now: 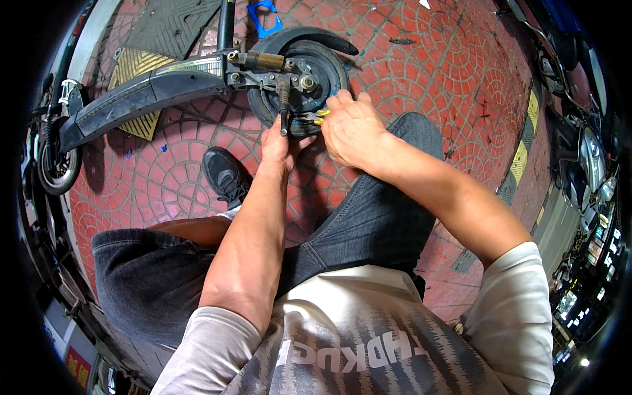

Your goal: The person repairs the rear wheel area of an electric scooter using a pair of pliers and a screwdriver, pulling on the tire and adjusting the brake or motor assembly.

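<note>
A black scooter's wheel (pixel 336 74) is in front of me, its axle nut and bracket exposed. My right hand (pixel 353 129) is closed around a pair of yellow-handled pliers (pixel 320 119), whose dark jaws point left at the near side of the wheel. What the jaws touch is too small to tell. Cupped at the tyre's near edge, my left hand (pixel 280 147) has its thumb up beside the kickstand (pixel 284 108) and its other fingers partly hidden under the tyre. A brown shock absorber (pixel 264 61) lies above the bracket, below the curved black mudguard (pixel 316 38).
The scooter's deck (pixel 148 92) stretches left to its front wheel (pixel 60 172). A blue frame-shaped piece (pixel 265 18) lies on the red patterned paving (pixel 421 72) beyond. A yellow-striped plate (pixel 136 66) sits behind the deck. Parked motorbikes (pixel 588 161) line the right edge.
</note>
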Motion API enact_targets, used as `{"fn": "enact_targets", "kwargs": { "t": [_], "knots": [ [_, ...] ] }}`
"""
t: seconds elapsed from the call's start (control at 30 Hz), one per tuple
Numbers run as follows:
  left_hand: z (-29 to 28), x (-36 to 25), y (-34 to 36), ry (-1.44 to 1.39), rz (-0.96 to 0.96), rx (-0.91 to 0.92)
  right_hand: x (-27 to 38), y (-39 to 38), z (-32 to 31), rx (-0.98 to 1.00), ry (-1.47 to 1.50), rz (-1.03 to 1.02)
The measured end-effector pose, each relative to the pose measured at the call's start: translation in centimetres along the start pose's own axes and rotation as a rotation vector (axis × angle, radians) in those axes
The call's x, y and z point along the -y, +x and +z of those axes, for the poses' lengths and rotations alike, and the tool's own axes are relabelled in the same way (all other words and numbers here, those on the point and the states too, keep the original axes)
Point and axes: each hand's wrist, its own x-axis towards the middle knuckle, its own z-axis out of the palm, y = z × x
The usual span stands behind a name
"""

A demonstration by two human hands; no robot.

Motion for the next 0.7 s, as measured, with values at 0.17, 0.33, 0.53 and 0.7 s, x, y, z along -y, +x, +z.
{"fn": "enact_targets", "kwargs": {
  "t": [0.17, 0.33, 0.53, 0.7],
  "knots": [
    [0.2, -0.1, -0.2, 0.027, 0.004, -0.022, 0.2, 1.6, -1.9, 0.192, 0.004, -0.013],
    [-0.9, 0.4, 0.6, -0.016, -0.011, 0.027, 0.6, 2.7, -1.7, 0.200, 0.026, -0.125],
    [-0.9, 0.3, 0.5, 0.068, -0.030, -0.010, 0.6, 3.1, -3.0, 0.222, 0.078, -0.145],
    [-0.1, 0.1, -0.1, 0.018, -0.050, -0.031, 1.5, 2.5, -0.2, 0.104, 0.244, 0.005]
  ]
}}
